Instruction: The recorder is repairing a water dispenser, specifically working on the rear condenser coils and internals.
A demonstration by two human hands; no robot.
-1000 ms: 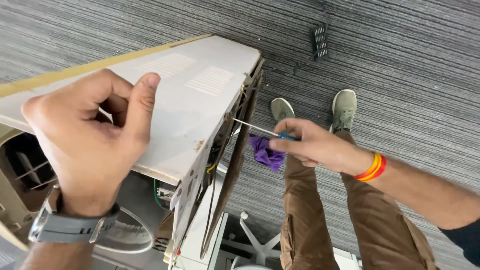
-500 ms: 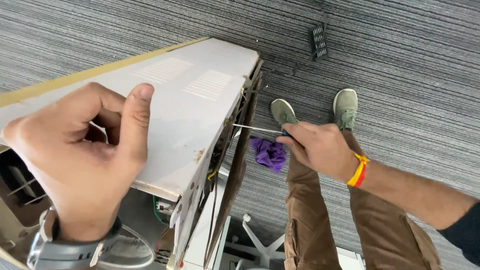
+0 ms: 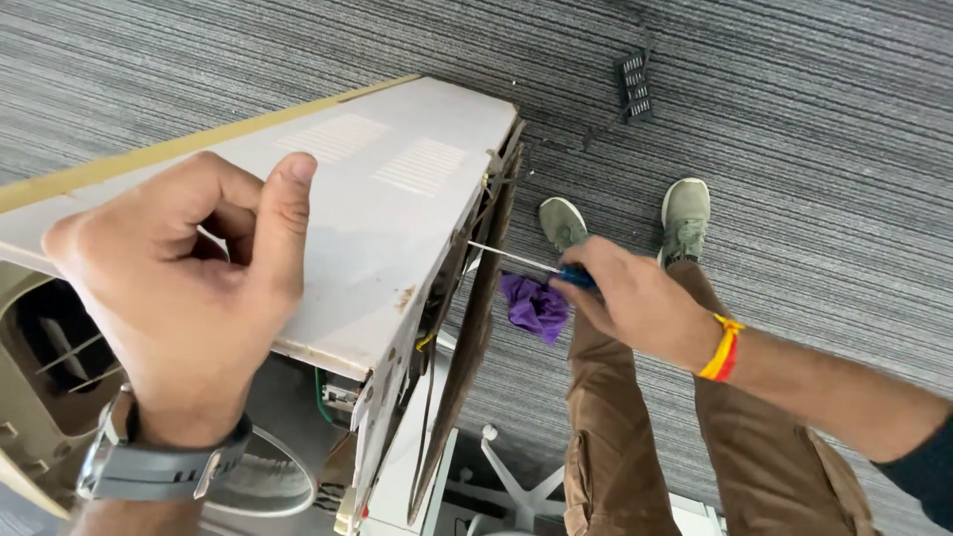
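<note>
Seen from the head camera, a white appliance casing with two vent grilles on its upper panel sits tilted above grey striped carpet. The left hand, a grey watch on its wrist, rests on the casing's near-left part with fingers curled loosely into the palm and thumb raised, gripping nothing that can be seen. To the right of the casing, the right hand is closed around the blue handle of a screwdriver, whose thin metal shaft reaches leftward to the casing's right edge, where a loose brown side panel hangs slightly away from the body. A yellow-and-red band circles the right wrist. Just below the screwdriver shaft, beside the casing's right edge, a crumpled purple cloth is visible. Right of the casing stand brown trousers and two grey-green shoes, with a small black ribbed part lying on the carpet well beyond them.
</note>
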